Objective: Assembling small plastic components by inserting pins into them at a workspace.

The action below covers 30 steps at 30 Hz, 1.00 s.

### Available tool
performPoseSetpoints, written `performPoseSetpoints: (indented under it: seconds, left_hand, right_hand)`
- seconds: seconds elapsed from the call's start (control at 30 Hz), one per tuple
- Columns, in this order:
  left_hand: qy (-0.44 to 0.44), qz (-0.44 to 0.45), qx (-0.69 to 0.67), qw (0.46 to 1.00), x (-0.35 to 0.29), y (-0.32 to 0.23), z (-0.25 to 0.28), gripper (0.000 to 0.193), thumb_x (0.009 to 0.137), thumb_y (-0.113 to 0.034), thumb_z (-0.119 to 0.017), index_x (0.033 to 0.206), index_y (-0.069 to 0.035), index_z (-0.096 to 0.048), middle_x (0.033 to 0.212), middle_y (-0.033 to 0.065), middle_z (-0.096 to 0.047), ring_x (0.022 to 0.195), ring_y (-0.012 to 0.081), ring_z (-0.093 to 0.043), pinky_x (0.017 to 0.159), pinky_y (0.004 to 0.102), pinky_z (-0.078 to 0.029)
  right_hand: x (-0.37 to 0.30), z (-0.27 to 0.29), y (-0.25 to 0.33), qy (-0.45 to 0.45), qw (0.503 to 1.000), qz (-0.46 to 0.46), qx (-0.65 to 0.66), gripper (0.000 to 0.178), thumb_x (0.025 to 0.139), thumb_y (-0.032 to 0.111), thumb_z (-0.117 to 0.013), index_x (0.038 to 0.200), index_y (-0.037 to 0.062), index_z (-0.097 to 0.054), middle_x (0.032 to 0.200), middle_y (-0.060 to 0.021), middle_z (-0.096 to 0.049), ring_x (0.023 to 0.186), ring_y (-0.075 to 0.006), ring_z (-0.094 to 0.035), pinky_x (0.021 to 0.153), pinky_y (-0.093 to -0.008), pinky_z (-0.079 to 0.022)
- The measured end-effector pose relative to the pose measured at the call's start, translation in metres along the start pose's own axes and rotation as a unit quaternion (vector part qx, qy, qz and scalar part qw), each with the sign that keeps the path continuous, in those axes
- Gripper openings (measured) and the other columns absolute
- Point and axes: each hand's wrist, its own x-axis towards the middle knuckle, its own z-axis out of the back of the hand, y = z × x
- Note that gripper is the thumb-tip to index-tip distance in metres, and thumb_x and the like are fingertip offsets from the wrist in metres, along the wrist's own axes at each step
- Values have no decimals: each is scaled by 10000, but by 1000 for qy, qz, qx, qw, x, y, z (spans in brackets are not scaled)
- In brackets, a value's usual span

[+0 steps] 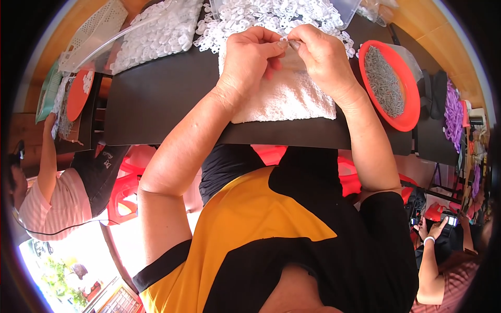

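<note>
My left hand (250, 57) and my right hand (323, 57) meet above a white towel (292, 101) on a black table (156, 99). Their fingertips pinch one small white plastic piece (285, 39) between them. Just beyond the hands lies a heap of white plastic rings (271, 15). A second pile of white pieces (156, 34) sits to the left in a clear bag. To the right of my right hand stands a red bowl (412, 112) full of small grey metal parts (385, 81).
A white mesh basket (99, 26) lies at the far left corner. A person in a pink striped shirt (49, 201) works at a left table with a red dish (78, 94). Another person's hand (436, 229) holds a phone at lower right. Purple pieces (453, 112) hang far right.
</note>
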Motion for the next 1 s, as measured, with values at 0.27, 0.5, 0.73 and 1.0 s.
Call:
performPoseSetpoints:
  seconds: [0.27,0.5,0.73,1.0]
  left_hand:
    - [-9,-5,42,999,1,1,2,90,855,-68,-678,854,15,-645,688,50,-618,530,108,-541,454,240,-396]
    - [-16,1,53,998,1,1,1,90,860,-71,-673,847,12,-644,690,47,-619,531,102,-541,454,234,-395]
    - [-33,10,80,996,-1,5,-2,79,872,-61,-653,857,14,-634,696,48,-621,534,92,-540,438,225,-389]
    - [-46,2,105,993,-3,8,-4,59,890,-38,-626,867,16,-632,686,48,-618,517,81,-523,421,213,-379]
  right_hand:
    - [0,2,4,11,998,14,-53,125,818,17,-555,927,44,-609,837,-122,-651,770,-318,-649,649,-419,-500]
    - [1,1,5,17,996,8,-88,128,822,61,-525,915,42,-611,812,-135,-655,739,-327,-647,634,-428,-498]
    - [-5,-11,3,18,995,-15,-94,113,793,91,-539,869,38,-604,759,-133,-657,716,-338,-641,623,-433,-490]
    - [-8,-22,-7,-16,999,-14,-28,74,777,53,-554,832,43,-602,757,-132,-663,719,-346,-634,633,-455,-485]
